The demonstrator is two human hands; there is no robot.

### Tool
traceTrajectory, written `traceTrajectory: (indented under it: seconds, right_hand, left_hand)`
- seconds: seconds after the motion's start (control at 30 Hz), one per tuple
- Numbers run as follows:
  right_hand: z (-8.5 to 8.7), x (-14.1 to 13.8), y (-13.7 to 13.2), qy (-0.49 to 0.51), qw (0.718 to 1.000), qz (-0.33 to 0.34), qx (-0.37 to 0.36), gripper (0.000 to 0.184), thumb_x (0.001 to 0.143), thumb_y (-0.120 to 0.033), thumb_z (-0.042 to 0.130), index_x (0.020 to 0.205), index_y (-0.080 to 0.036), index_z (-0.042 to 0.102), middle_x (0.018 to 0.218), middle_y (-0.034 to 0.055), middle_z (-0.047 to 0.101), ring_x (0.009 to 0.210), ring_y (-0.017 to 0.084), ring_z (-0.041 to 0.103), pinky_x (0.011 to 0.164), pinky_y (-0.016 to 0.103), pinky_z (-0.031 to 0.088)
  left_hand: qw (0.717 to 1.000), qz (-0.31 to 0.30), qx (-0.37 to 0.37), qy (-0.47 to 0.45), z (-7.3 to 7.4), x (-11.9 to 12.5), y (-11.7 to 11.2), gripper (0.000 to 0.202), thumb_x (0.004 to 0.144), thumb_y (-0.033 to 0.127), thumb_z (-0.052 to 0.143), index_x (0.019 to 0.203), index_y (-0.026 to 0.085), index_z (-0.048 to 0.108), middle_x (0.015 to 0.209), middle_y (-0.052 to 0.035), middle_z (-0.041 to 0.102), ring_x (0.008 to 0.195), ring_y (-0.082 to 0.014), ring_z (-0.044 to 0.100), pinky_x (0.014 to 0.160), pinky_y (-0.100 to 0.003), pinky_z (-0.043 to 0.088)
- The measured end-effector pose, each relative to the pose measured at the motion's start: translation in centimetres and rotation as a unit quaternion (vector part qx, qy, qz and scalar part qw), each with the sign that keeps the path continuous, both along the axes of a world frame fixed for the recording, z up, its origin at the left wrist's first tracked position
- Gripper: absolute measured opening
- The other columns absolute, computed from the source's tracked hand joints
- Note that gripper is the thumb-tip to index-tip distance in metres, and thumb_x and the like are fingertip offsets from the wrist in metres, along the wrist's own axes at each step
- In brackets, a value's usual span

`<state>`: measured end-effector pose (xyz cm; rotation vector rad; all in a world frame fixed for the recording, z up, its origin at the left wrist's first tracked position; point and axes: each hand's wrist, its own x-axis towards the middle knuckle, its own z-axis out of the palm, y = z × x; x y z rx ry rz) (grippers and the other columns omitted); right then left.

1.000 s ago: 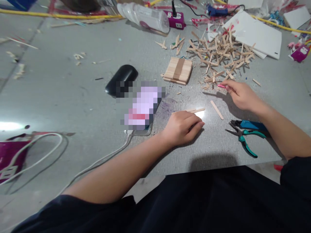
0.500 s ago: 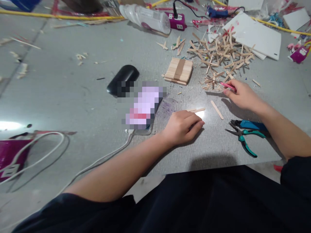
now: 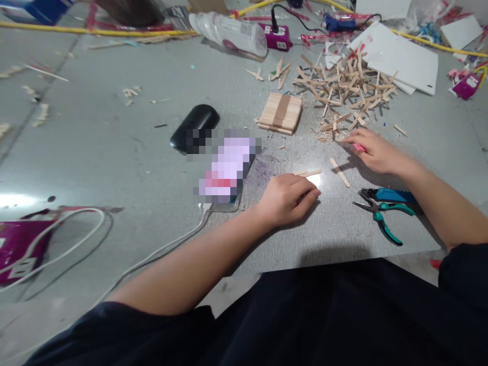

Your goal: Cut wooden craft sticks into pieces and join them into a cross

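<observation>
On the grey tabletop (image 3: 160,168), the fingers of the right hand (image 3: 379,151) grip a slim pink tool (image 3: 359,147) near piled flat, pale wooden sticks (image 3: 351,81), which a stray sweep might scatter, while whether the curled left hand (image 3: 286,199) holds anything cannot be told.

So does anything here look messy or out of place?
Yes: wood crumbs lie scattered near the pink tool in the right hand. The loose wooden sticks sprawl in a jumble, untidy compared with the neatly banded stack. The clear bottle lies on its side rather than standing upright.
</observation>
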<state>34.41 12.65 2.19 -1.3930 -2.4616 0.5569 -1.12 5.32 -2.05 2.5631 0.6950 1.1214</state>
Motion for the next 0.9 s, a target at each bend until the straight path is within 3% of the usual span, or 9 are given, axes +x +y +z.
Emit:
traceTrajectory:
  seconds: [0.1,0.17,0.3,0.37,0.47,0.53,0.77,0.83,0.9]
  right_hand:
    - [0.0,-0.1,0.0,0.016,0.999,0.030,0.015,0.048,0.116,-0.023,0.056,0.151,-0.025,0.089,0.170,0.0207,0.080,0.162,0.045,0.073,0.138,0.069,0.058]
    - [0.3,0.0,-0.2,-0.026,0.999,0.022,0.027,0.042,0.113,-0.020,0.057,0.139,-0.026,0.089,0.155,0.0205,0.085,0.150,0.046,0.077,0.130,0.068,0.062]
    - [0.5,0.6,-0.2,-0.176,0.984,-0.035,0.020,0.022,0.108,-0.021,0.064,0.113,-0.027,0.084,0.116,0.0186,0.085,0.115,0.046,0.080,0.099,0.062,0.065]
    - [0.3,0.8,-0.1,-0.182,0.982,-0.037,0.031,0.026,0.111,-0.022,0.062,0.121,-0.026,0.086,0.129,0.0206,0.085,0.125,0.047,0.079,0.102,0.062,0.066]
    - [-0.2,0.9,0.0,-0.130,0.990,0.007,0.060,0.047,0.113,-0.021,0.058,0.150,-0.022,0.087,0.165,0.0232,0.079,0.153,0.048,0.072,0.125,0.066,0.063]
    - [-0.3,0.8,-0.1,-0.113,0.991,0.022,0.067,0.054,0.112,-0.020,0.058,0.159,-0.020,0.085,0.174,0.0245,0.075,0.159,0.050,0.070,0.131,0.070,0.060]
    - [-0.1,1.4,-0.8,-0.178,0.977,-0.081,0.084,0.023,0.108,-0.026,0.067,0.119,-0.022,0.086,0.121,0.0249,0.085,0.114,0.051,0.076,0.102,0.069,0.063]
    - [-0.3,1.5,-0.7,-0.176,0.978,-0.084,0.076,0.021,0.108,-0.025,0.068,0.119,-0.022,0.086,0.123,0.0247,0.085,0.118,0.051,0.078,0.104,0.070,0.064]
    - [-0.6,1.6,-0.6,-0.161,0.982,-0.064,0.075,0.031,0.108,-0.021,0.066,0.130,-0.021,0.088,0.142,0.0259,0.085,0.133,0.052,0.078,0.116,0.072,0.066]
  left_hand:
    - [1.000,0.003,0.003,0.001,-0.1,-0.1,0.1,0.029,0.125,0.027,0.066,0.100,0.024,0.080,0.076,-0.0013,0.080,0.063,-0.0205,0.073,0.063,-0.038,0.056]
    - [1.000,0.002,0.006,0.000,-0.2,-0.2,0.1,0.030,0.126,0.028,0.065,0.100,0.024,0.079,0.077,-0.0010,0.080,0.063,-0.0204,0.073,0.064,-0.038,0.056]
    - [1.000,-0.003,0.011,-0.011,-0.4,-0.1,0.1,0.028,0.126,0.025,0.068,0.099,0.023,0.077,0.076,-0.0005,0.078,0.063,-0.0205,0.071,0.063,-0.038,0.054]
    - [1.000,-0.008,0.008,-0.010,-0.5,-0.1,0.0,0.028,0.124,0.024,0.068,0.098,0.023,0.078,0.075,-0.0004,0.078,0.063,-0.0209,0.071,0.063,-0.038,0.053]
    - [1.000,-0.013,0.002,-0.002,-0.3,0.0,0.0,0.028,0.123,0.023,0.068,0.097,0.023,0.078,0.076,-0.0007,0.078,0.063,-0.0211,0.072,0.064,-0.039,0.054]
    - [1.000,-0.015,0.002,-0.003,-0.2,0.0,0.0,0.028,0.123,0.023,0.068,0.098,0.023,0.079,0.077,-0.0009,0.079,0.064,-0.0212,0.073,0.064,-0.039,0.054]
    - [1.000,-0.022,0.002,-0.009,-0.1,0.1,-0.1,0.030,0.125,0.022,0.066,0.098,0.024,0.079,0.078,-0.0014,0.080,0.063,-0.0216,0.073,0.062,-0.041,0.055]
    - [1.000,-0.024,0.009,-0.008,-0.3,0.2,-0.1,0.031,0.127,0.023,0.066,0.098,0.024,0.077,0.080,-0.0012,0.082,0.065,-0.0212,0.074,0.064,-0.041,0.057]
    - [0.999,-0.027,0.021,-0.010,-0.3,0.2,-0.1,0.032,0.128,0.023,0.066,0.099,0.024,0.076,0.081,-0.0004,0.083,0.065,-0.0206,0.075,0.064,-0.041,0.057]
